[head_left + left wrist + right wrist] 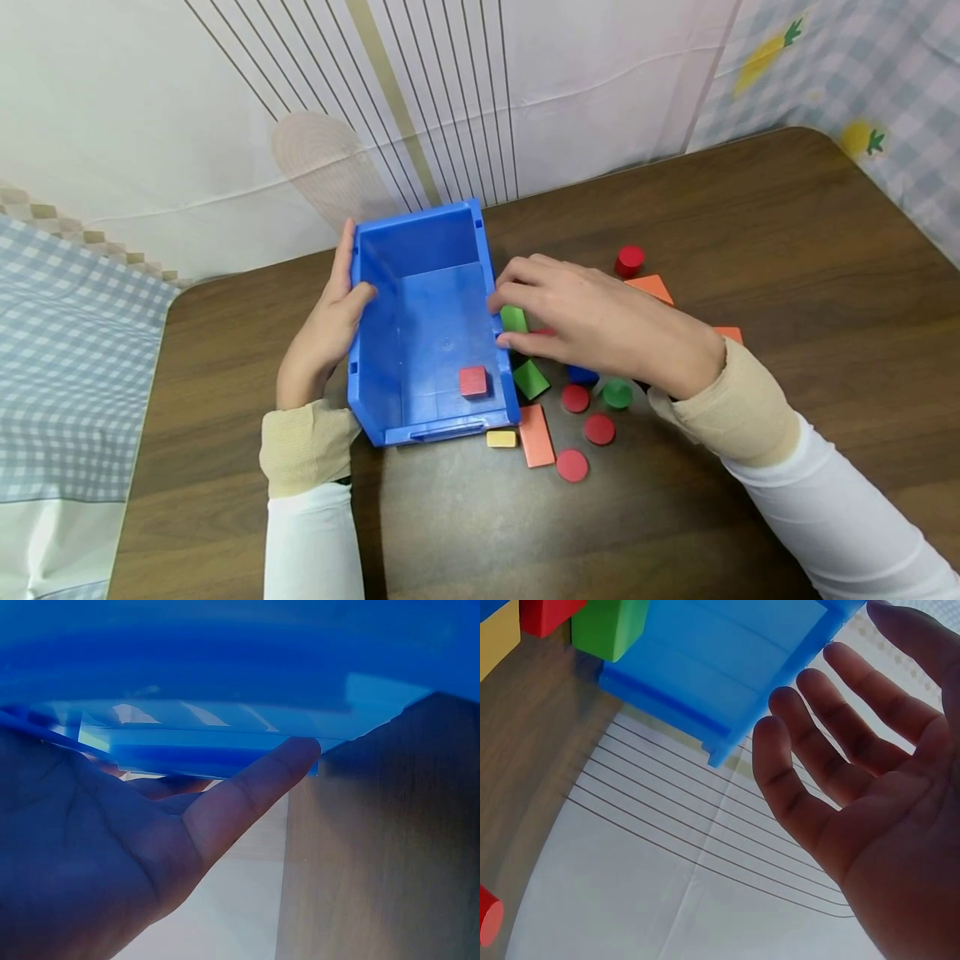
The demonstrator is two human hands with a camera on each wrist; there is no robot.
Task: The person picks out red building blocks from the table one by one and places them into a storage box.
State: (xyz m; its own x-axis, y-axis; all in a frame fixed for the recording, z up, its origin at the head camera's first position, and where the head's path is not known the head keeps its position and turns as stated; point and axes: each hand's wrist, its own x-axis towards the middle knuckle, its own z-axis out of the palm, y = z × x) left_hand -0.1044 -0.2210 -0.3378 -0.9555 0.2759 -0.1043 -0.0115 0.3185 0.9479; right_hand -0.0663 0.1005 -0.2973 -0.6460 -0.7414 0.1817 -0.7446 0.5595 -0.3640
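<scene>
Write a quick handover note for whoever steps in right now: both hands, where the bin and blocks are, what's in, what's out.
Left hand: flat against the left wall of the blue bin, thumb over the rim.
Right hand: open, fingertips at the bin's right wall, above a green block.
Done: one red block lies in the bin.
Left: the other blocks lie on the table right of the bin, among them red discs, an orange plank and a yellow block.

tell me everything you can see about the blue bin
The blue bin looks like moulded plastic, an open-topped rectangular storage box with a lower front lip. It stands upright on the brown wooden table, near its back edge. Inside lies one red square block. The left hand rests flat against its left wall, thumb hooked over the rim; the right hand reaches its right wall with its fingertips. Coloured blocks lie beside its right side.
</scene>
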